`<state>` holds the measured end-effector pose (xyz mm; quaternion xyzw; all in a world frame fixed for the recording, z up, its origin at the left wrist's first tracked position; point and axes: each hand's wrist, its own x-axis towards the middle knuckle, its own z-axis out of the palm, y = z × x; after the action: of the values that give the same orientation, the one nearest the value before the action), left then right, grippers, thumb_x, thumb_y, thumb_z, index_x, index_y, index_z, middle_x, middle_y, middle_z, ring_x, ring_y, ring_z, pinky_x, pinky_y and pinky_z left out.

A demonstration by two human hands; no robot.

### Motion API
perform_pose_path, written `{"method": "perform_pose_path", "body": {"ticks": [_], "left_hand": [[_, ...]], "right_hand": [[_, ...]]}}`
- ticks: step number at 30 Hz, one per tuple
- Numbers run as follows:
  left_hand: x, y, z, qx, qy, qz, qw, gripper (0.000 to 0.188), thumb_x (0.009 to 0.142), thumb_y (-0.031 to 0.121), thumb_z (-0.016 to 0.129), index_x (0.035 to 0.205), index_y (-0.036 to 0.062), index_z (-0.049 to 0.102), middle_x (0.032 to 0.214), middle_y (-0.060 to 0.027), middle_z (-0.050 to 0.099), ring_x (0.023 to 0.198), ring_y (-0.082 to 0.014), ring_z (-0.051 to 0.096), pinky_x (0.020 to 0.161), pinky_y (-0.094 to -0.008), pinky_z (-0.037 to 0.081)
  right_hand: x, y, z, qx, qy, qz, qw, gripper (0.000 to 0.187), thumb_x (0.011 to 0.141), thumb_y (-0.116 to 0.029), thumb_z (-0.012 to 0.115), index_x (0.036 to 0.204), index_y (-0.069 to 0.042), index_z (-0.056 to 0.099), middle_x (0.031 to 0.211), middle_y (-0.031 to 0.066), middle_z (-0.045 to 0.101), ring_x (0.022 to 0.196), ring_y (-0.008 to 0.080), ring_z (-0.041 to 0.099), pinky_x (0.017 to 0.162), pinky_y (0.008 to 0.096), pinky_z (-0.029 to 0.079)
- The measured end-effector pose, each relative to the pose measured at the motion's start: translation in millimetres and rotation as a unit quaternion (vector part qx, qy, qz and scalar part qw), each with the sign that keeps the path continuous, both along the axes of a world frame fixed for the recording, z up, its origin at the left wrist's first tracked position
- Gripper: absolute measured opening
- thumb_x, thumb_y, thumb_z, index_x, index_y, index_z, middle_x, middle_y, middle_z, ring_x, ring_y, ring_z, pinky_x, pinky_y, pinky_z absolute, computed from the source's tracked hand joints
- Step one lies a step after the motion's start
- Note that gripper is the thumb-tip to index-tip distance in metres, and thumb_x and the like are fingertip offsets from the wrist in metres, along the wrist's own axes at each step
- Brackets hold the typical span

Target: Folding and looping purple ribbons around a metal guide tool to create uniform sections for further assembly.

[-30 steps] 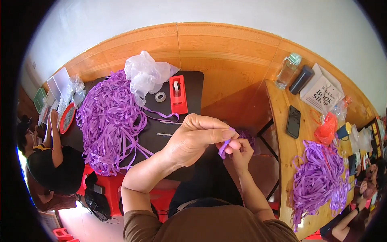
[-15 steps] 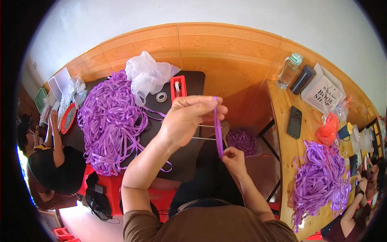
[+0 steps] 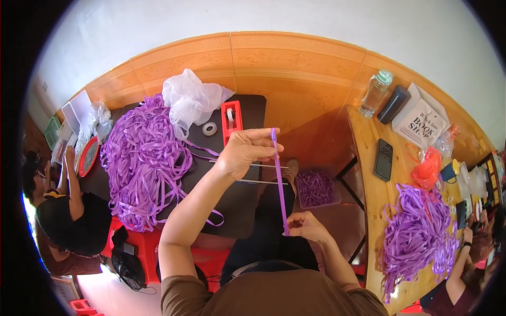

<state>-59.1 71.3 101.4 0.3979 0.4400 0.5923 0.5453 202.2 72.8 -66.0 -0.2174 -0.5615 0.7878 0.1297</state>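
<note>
A narrow purple ribbon [image 3: 280, 184] is stretched taut between my two hands. My left hand [image 3: 249, 151] pinches its upper end, fingers closed. Lower and nearer my body, my right hand [image 3: 308, 227] grips the bottom end between thumb and fingers. Behind the ribbon, two thin rods [image 3: 263, 182] stick out past the dark table's edge. A big tangled heap of purple ribbon [image 3: 145, 158] covers the table to the left of my left hand, with one loose strand trailing toward the rods.
On the dark table [image 3: 232, 203] are a red tape dispenser [image 3: 231, 121], a tape roll [image 3: 210, 128] and a white plastic bag [image 3: 192, 100]. A bin of purple pieces [image 3: 317, 188] stands below. The wooden table [image 3: 369, 158] holds another ribbon pile [image 3: 416, 231] and a phone [image 3: 384, 159]. People sit at both sides.
My right hand has moved down toward my body, so a longer stretch of ribbon shows between my hands. The left hand has shifted slightly left.
</note>
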Motion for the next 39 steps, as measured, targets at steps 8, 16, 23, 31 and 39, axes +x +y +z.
{"method": "perform_pose_path", "body": {"ticks": [8, 16, 23, 31, 39], "left_hand": [[4, -2, -6, -0.010, 0.000, -0.026, 1.000, 0.043, 0.080, -0.007, 0.061, 0.122, 0.0028, 0.056, 0.097, -0.0159, 0.068, 0.081, -0.0183, 0.067, 0.070, -0.0264, 0.053], [7, -1, -14, -0.001, 0.011, -0.062, 0.998, 0.058, 0.079, -0.010, 0.057, 0.134, 0.0043, 0.045, 0.103, -0.0180, 0.066, 0.084, -0.0202, 0.067, 0.071, -0.0266, 0.053], [12, -3, -9, 0.015, 0.046, -0.099, 0.994, 0.073, 0.077, -0.012, 0.057, 0.143, 0.0077, 0.031, 0.103, -0.0205, 0.065, 0.084, -0.0201, 0.067, 0.073, -0.0273, 0.053], [17, -7, -3, 0.004, 0.053, -0.150, 0.987, 0.093, 0.077, -0.010, 0.059, 0.149, 0.0159, 0.006, 0.093, -0.0173, 0.067, 0.076, -0.0136, 0.064, 0.070, -0.0239, 0.052], [28, -13, -7, 0.042, 0.198, -0.108, 0.973, 0.095, 0.082, -0.008, 0.060, 0.149, 0.0157, -0.004, 0.087, -0.0158, 0.068, 0.076, -0.0131, 0.064, 0.068, -0.0244, 0.051]], "right_hand": [[2, -4, -2, 0.024, -0.014, 0.018, 0.999, 0.014, 0.073, -0.001, 0.070, 0.085, -0.001, 0.065, 0.076, 0.0000, 0.062, 0.070, 0.0066, 0.057, 0.066, 0.0213, 0.046], [0, -6, 6, 0.052, -0.023, 0.042, 0.998, 0.013, 0.073, -0.002, 0.069, 0.085, -0.002, 0.063, 0.073, -0.0012, 0.060, 0.069, 0.0059, 0.055, 0.064, 0.0210, 0.046], [-3, -9, 16, 0.098, -0.038, 0.061, 0.993, 0.014, 0.073, -0.002, 0.069, 0.085, -0.001, 0.062, 0.073, -0.0004, 0.060, 0.069, 0.0067, 0.055, 0.064, 0.0216, 0.046], [-1, -5, 17, 0.081, -0.052, 0.048, 0.994, 0.014, 0.074, 0.000, 0.068, 0.087, 0.001, 0.062, 0.076, 0.0020, 0.063, 0.071, 0.0080, 0.058, 0.066, 0.0225, 0.048], [-3, -5, 19, 0.098, -0.083, 0.037, 0.991, 0.018, 0.073, -0.002, 0.066, 0.090, 0.002, 0.063, 0.080, 0.0046, 0.065, 0.074, 0.0115, 0.062, 0.069, 0.0246, 0.049]]}}
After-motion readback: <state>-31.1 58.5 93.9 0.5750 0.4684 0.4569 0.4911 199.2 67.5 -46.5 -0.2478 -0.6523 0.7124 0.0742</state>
